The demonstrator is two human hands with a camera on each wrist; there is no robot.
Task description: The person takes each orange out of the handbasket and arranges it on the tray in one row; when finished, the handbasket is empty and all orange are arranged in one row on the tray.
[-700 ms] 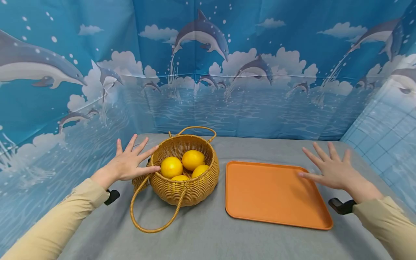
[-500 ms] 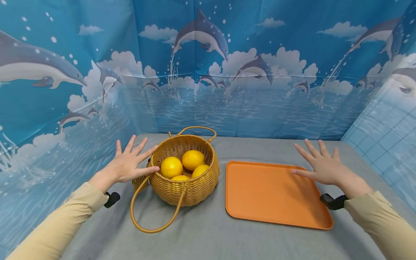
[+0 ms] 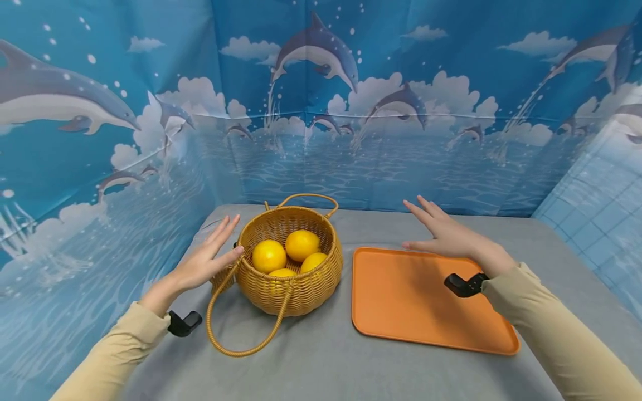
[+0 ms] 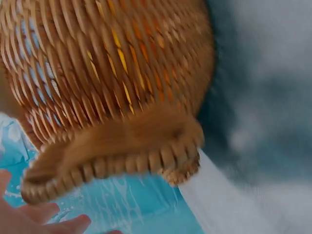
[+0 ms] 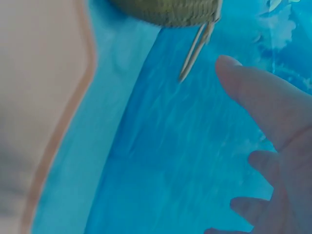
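A round wicker basket (image 3: 291, 298) stands left of the middle, holding several yellow lemons (image 3: 302, 245). My left hand (image 3: 203, 264) is beside the basket's left rim, fingers straight and holding nothing; whether the thumb touches the rim I cannot tell. The left wrist view shows the woven wall (image 4: 107, 58) up close, with yellow showing through the gaps. My right hand (image 3: 446, 231) hovers over the back of an orange tray (image 3: 401, 301), fingers extended, nothing in it. In the right wrist view the thumb (image 5: 263, 97) and several fingertips show, apart from the basket.
One basket handle (image 3: 241, 353) flops forward onto the grey cloth (image 3: 321, 367); the other handle (image 3: 311, 195) stands up at the back. A blue dolphin-print curtain (image 3: 381, 167) encloses the table at the back and sides.
My right hand has moved left and away from me, from the tray's right edge to above its back. My left hand has turned more edge-on beside the basket. The view has shifted slightly.
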